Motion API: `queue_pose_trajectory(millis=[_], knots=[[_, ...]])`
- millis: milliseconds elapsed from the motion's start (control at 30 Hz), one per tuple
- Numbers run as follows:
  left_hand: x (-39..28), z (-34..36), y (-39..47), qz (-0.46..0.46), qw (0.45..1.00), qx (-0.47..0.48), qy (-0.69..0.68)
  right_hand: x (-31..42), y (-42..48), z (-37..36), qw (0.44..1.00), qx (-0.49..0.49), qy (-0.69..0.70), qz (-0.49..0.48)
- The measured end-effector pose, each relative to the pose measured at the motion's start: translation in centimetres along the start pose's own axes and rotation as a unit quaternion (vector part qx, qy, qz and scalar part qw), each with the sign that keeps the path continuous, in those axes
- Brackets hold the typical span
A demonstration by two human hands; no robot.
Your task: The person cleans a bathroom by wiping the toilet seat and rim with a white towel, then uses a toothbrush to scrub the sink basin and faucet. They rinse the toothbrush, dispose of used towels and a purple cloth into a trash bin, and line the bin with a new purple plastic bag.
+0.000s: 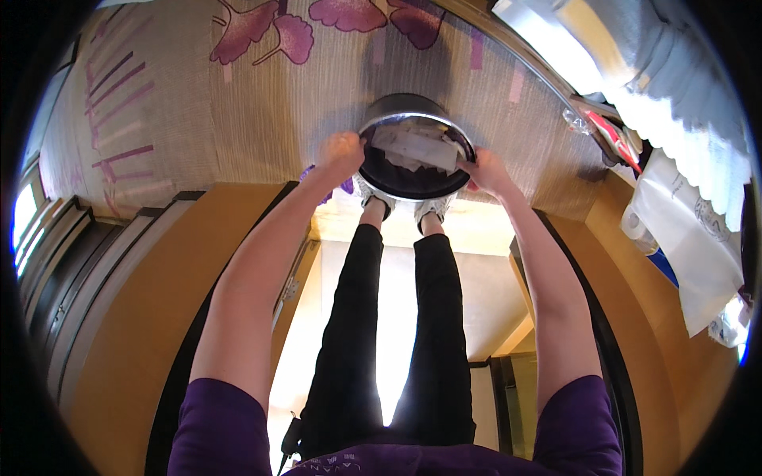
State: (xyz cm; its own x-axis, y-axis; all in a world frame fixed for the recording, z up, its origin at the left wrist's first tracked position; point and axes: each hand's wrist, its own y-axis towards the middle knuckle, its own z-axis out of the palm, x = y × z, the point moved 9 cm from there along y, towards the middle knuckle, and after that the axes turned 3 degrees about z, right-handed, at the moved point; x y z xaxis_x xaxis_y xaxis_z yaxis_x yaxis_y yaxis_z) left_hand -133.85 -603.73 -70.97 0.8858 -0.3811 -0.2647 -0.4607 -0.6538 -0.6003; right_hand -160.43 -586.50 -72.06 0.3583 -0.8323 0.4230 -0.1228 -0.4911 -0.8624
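Note:
Between my two hands is a round waste bin (pixel 405 105) with a metal rim and a black inside. My left hand (pixel 342 156) grips the rim on the left. On the opposite side, my right hand (pixel 487 170) holds the rim, fingers curled over it. Crumpled white papers and a pale flat piece (pixel 415 147) lie in the bin. The bin is above the floor or close to it, in front of my shoes (pixel 433 208); the exact height cannot be told. Something purple (pixel 340 191) shows just behind my left hand, partly hidden by the arm.
I stand at a doorway, with wooden frames (pixel 161 262) (pixel 571 256) on both sides. Ahead is patterned carpet (pixel 268 113) with purple leaves. At right are a white bag (pixel 684 238) bearing print, a paper roll (pixel 638 231), a red packet (pixel 616 138) and white fabric (pixel 684 107).

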Motion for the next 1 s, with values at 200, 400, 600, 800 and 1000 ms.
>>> queue_pose_trajectory(millis=[200, 400, 600, 800, 1000], knots=[[-3.6, -10.1, -2.8, -0.013, 0.998, -0.061, 0.003, 5.7, -7.1, -4.0, 0.994, -0.045, 0.090, 0.040], [-2.5, -12.6, -2.1, 0.078, 0.990, -0.113, -0.003, 7.5, -7.1, -3.9, 0.991, -0.108, 0.044, -0.060], [-5.9, -19.4, -5.3, 0.079, 0.991, -0.112, -0.010, 8.9, -13.5, -5.7, 0.993, -0.100, 0.061, -0.011], [-12.5, -25.6, -10.8, 0.174, 0.916, -0.040, -0.359, 2.7, -24.5, -5.3, 0.904, -0.234, 0.356, -0.005], [0.4, -9.9, -1.2, -0.054, 0.971, -0.089, -0.217, -14.7, -23.5, 2.2, 0.714, -0.275, 0.633, 0.118]])
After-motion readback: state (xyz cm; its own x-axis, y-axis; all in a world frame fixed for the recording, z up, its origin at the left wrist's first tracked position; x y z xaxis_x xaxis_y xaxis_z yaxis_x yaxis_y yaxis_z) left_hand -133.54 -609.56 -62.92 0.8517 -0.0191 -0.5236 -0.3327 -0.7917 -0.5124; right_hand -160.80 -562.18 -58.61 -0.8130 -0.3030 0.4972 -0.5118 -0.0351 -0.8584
